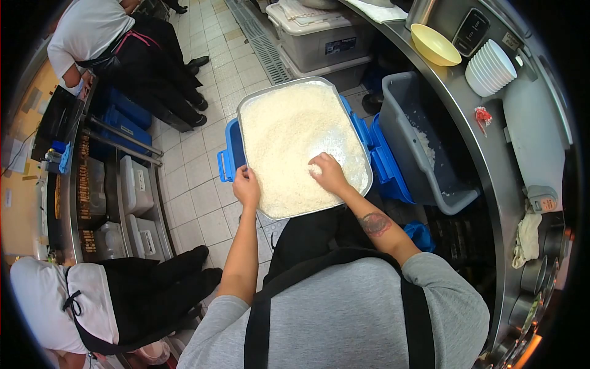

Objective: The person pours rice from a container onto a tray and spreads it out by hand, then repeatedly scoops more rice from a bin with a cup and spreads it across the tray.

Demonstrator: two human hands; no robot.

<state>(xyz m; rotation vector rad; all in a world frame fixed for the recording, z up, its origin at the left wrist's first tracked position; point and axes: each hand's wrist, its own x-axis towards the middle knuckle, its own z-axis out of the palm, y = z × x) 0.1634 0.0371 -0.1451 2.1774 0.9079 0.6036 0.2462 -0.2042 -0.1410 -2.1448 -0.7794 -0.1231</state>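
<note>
A large metal tray (367,179) rests on a blue bin (232,147) in front of me. Pale, crumb-like grains (279,135) cover most of it, and bare metal shows right of the middle. My left hand (247,186) is at the tray's left edge, its fingers closed around the rim. Over the right part of the tray, my right hand (327,173) has its fingers curled round a small clump of the grains.
A grey tub (399,111) with white bits inside stands at the right. The steel counter (458,117) holds a yellow bowl (435,45) and stacked white bowls (490,67). Lidded boxes (319,37) stand ahead. Two people in aprons work at the left.
</note>
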